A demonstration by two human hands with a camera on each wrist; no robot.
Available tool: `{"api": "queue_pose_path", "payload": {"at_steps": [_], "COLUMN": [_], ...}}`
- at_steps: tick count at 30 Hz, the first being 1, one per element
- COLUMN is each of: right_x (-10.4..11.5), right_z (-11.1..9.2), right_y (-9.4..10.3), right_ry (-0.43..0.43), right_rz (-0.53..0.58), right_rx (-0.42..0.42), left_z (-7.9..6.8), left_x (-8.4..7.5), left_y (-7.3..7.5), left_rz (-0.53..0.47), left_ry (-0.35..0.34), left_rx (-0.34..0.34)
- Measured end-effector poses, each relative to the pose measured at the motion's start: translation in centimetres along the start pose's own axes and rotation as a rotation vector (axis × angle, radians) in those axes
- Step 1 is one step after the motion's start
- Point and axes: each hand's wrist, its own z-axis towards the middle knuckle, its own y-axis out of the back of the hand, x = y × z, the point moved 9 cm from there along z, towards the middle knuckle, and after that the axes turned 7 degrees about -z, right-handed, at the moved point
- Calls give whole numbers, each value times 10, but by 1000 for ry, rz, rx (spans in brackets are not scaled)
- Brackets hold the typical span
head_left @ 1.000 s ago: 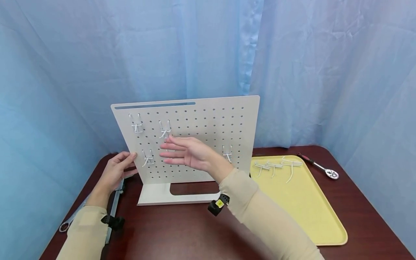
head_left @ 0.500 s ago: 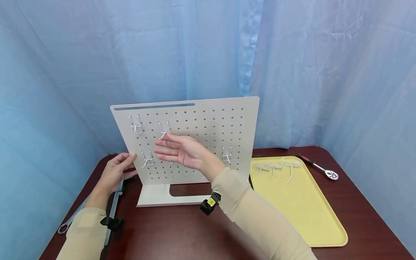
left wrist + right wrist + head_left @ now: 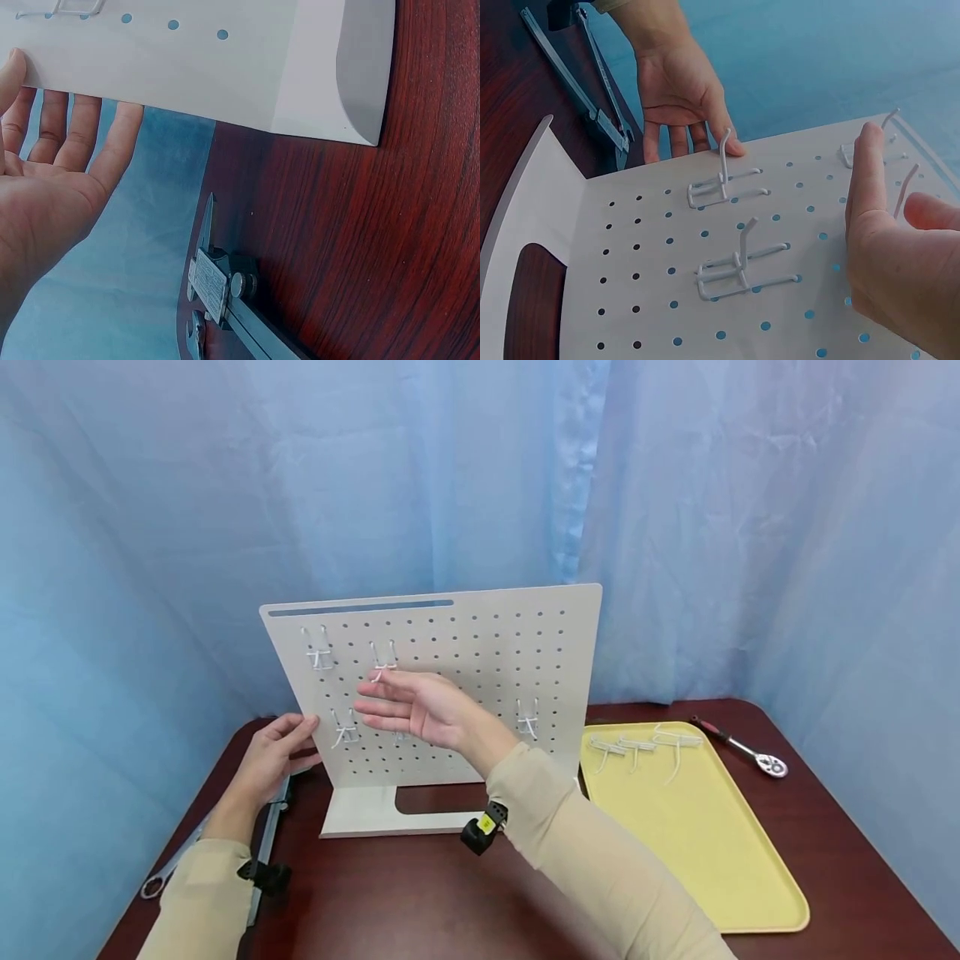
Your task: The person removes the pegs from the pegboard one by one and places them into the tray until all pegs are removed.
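1. Left hand [image 3: 272, 756] pinches the pegboard's [image 3: 487, 664] left edge, as before.
2. Right hand [image 3: 431, 710], fingers extended and unclenched, has shifted slightly left; its thumb meets the upper hook [image 3: 385, 667].
3. Pegboard stands upright on the table [image 3: 405, 893].
4. Tray [image 3: 697, 843] unmoved.

Dotted off-white on the pegboard [image 3: 467, 646]; white on its hooks [image 3: 743, 244]; yellow on the tray [image 3: 693, 843] beside it; grained red-brown on the desk [image 3: 397, 902] beneath; blue on the curtain [image 3: 495, 477] behind.

8 hooks [image 3: 743, 247], 2 hands [image 3: 273, 752] [image 3: 423, 706], 1 pegboard [image 3: 577, 668] — 1 tray [image 3: 697, 843], 1 ratchet [image 3: 740, 746], 1 caliper [image 3: 210, 285], 1 wrench [image 3: 174, 863].
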Motion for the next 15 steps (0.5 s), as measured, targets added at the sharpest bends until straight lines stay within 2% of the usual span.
{"api": "queue_pose_path", "payload": {"at_steps": [15], "right_x": [4], "right_z": [-1], "right_y": [-7], "right_ry": [21], "right_rz": [-47], "right_rx": [-6], "left_z": [0], "left_x": [2], "left_y": [-1], "left_rz": [12], "left_ry": [6], "left_rx": [-6]}}
